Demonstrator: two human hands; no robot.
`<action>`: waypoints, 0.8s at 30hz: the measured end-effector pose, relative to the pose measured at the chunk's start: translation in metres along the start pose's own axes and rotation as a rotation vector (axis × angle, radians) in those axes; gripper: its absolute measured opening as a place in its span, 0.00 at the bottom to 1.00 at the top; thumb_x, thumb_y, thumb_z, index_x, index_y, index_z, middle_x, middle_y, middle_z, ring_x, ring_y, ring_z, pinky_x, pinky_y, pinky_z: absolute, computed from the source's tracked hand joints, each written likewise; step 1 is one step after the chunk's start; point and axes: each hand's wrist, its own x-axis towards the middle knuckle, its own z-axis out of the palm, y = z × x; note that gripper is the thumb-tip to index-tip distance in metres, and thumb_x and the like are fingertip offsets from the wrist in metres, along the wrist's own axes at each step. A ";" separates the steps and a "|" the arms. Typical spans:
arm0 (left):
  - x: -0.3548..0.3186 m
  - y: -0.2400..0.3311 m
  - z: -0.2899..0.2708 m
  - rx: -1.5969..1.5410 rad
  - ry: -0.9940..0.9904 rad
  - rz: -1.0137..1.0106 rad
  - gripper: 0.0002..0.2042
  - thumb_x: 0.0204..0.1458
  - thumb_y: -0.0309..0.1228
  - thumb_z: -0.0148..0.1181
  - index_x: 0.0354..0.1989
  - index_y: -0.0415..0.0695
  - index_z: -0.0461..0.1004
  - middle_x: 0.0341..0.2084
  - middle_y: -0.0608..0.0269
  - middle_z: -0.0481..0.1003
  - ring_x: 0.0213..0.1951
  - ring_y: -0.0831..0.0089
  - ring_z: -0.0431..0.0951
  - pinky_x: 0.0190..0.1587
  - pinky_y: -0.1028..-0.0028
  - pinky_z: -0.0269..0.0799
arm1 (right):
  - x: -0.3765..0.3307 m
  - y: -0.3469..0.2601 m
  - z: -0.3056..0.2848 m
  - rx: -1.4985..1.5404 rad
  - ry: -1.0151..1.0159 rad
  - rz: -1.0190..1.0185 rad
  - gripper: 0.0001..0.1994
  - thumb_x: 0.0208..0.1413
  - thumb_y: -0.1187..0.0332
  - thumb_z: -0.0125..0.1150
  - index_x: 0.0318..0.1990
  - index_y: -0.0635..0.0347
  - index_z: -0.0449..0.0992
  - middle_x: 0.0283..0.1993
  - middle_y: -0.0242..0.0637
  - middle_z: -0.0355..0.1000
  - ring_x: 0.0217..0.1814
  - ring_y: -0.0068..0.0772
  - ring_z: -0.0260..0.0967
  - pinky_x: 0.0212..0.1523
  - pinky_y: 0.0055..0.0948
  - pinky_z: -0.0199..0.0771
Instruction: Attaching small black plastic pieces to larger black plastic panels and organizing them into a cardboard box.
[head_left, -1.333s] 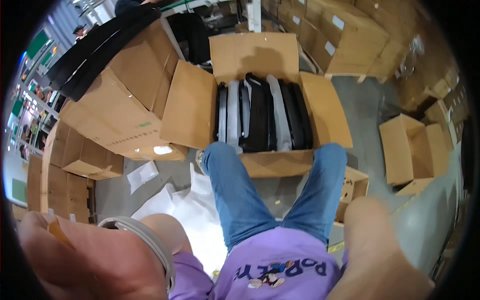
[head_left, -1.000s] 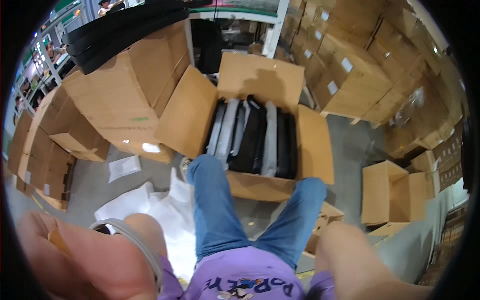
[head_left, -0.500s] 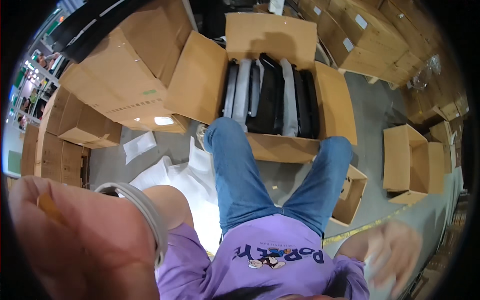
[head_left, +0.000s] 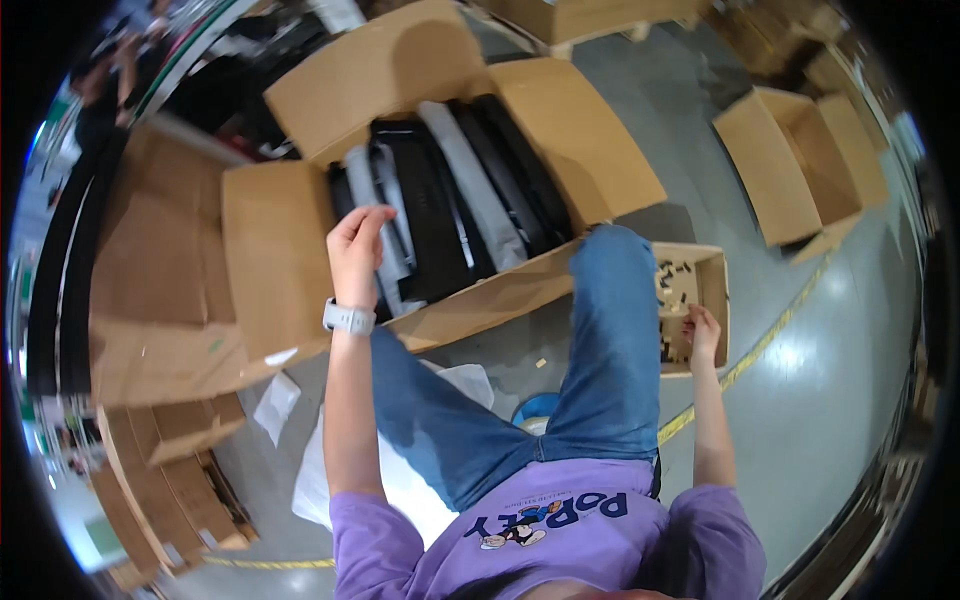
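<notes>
Over the near left corner of a large open carton (head_left: 480, 310), my left hand (head_left: 357, 245) is raised with its fingers pinched together; what they hold, if anything, is too small to make out. In that carton, long black panels (head_left: 425, 190) stand in a row, with grey-white wrapped ones (head_left: 470, 180) among them. My right hand (head_left: 703, 333) is at the right side of a small shallow carton (head_left: 712, 270), fingers curled together; I cannot see what is between them. Small dark pieces (head_left: 683, 268) lie scattered in this carton, by my right knee.
White foam sheeting (head_left: 315, 470) lies on the floor at my left. A blue round object (head_left: 537, 408) shows between my legs. Another open carton (head_left: 790, 165) stands far right, near yellow floor tape (head_left: 770, 350). Large cartons (head_left: 160, 250) and long black strips (head_left: 70, 250) are at left.
My left hand has gone from close at the lower left to above the large carton. My right hand has moved up to the small carton. The view has turned and shifted right.
</notes>
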 end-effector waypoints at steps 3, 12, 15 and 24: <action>0.076 -0.151 -0.015 0.632 -0.008 -0.331 0.26 0.51 0.49 0.55 0.37 0.31 0.76 0.28 0.52 0.78 0.34 0.65 0.76 0.39 0.70 0.69 | 0.038 0.093 -0.028 -0.154 -0.038 0.028 0.07 0.55 0.71 0.52 0.39 0.60 0.75 0.24 0.30 0.71 0.21 0.17 0.66 0.19 0.17 0.64; 0.126 -0.282 0.001 1.248 0.147 -0.401 0.30 0.56 0.53 0.45 0.36 0.31 0.76 0.37 0.35 0.74 0.45 0.42 0.73 0.49 0.57 0.66 | 0.089 0.162 -0.016 -0.692 -0.011 0.056 0.09 0.54 0.67 0.53 0.36 0.62 0.77 0.22 0.41 0.73 0.21 0.34 0.73 0.23 0.28 0.73; 0.124 -0.280 0.025 1.273 0.168 -0.370 0.28 0.58 0.50 0.43 0.32 0.31 0.76 0.33 0.36 0.75 0.41 0.42 0.74 0.45 0.55 0.67 | 0.135 0.193 -0.014 -1.030 -0.030 -0.054 0.11 0.48 0.67 0.56 0.41 0.54 0.76 0.34 0.47 0.74 0.37 0.50 0.73 0.40 0.42 0.74; 0.116 -0.201 -0.047 1.124 0.118 0.099 0.21 0.56 0.40 0.55 0.21 0.31 0.71 0.16 0.48 0.70 0.19 0.59 0.68 0.26 0.64 0.64 | 0.185 0.193 0.079 -1.344 -0.056 -0.067 0.20 0.48 0.68 0.60 0.51 0.47 0.66 0.52 0.44 0.63 0.56 0.49 0.64 0.48 0.40 0.72</action>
